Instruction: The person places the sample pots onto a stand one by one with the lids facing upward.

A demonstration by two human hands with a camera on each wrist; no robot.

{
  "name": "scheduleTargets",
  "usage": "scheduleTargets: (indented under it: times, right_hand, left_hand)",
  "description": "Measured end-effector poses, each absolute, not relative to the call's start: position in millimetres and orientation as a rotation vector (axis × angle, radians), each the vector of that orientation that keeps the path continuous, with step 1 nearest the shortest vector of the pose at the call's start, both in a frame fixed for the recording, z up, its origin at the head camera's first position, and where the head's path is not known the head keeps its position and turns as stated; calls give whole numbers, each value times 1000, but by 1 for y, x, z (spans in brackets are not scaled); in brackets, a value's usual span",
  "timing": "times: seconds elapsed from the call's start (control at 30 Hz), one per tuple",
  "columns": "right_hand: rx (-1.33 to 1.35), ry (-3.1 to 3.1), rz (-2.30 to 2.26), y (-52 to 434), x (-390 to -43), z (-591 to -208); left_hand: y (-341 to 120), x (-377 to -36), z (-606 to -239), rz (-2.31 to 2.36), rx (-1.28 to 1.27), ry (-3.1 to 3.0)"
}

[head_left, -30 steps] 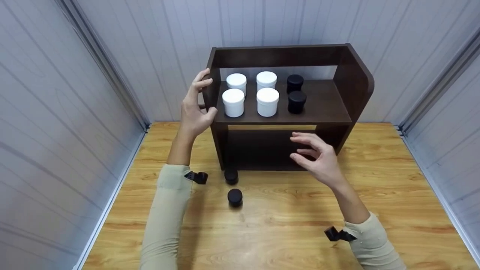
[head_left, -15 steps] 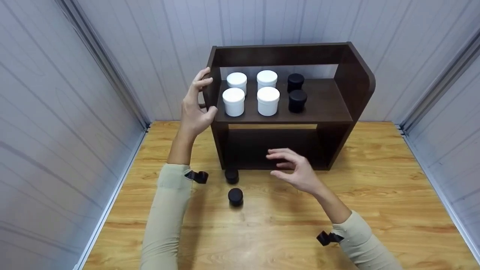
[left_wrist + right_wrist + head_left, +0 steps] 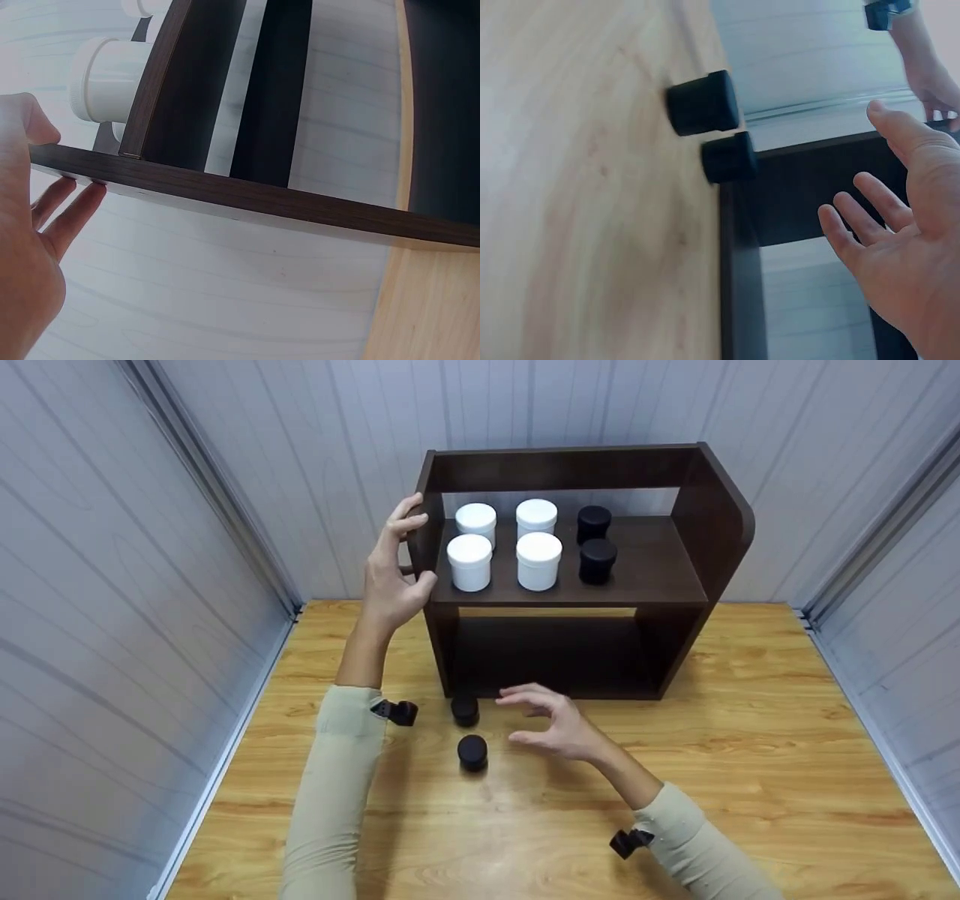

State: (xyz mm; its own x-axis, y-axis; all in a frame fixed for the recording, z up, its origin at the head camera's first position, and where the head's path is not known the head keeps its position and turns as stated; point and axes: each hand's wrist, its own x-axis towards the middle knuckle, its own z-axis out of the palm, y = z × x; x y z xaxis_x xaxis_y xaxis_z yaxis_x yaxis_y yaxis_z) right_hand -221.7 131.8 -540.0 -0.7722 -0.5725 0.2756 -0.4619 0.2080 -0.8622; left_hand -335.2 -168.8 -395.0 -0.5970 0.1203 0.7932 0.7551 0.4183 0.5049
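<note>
My left hand (image 3: 394,581) holds the left side panel of a dark brown two-tier shelf (image 3: 570,604); in the left wrist view its thumb and fingers (image 3: 75,214) lie on opposite faces of the panel. My right hand (image 3: 559,727) is over the floor with thumb and fingers spread, holding nothing. Just left of its fingertips stand two small black lidded jars: the rear jar (image 3: 465,710) close to the shelf's front left corner, the front jar (image 3: 472,753) nearer me. Both jars also show in the right wrist view, the nearer jar (image 3: 703,103) above the farther jar (image 3: 729,157).
Several white lidded jars (image 3: 538,562) stand in two columns on the upper tier. Right of them are two black jars (image 3: 598,561), one behind the other. Light panelled walls (image 3: 187,510) enclose the wood-patterned floor (image 3: 540,825) at the left, back and right.
My right hand has moved left and toward me, from before the shelf's right part to beside the two black jars on the floor. The left hand keeps its hold on the panel.
</note>
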Motion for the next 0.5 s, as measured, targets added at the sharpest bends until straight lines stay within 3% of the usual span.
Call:
scheduleTargets:
  times: [0.5]
  right_hand:
    - [-1031,2175,-1545,107,-216,-584]
  left_hand:
    - [-168,-335,-395,-1185,-742,-1982]
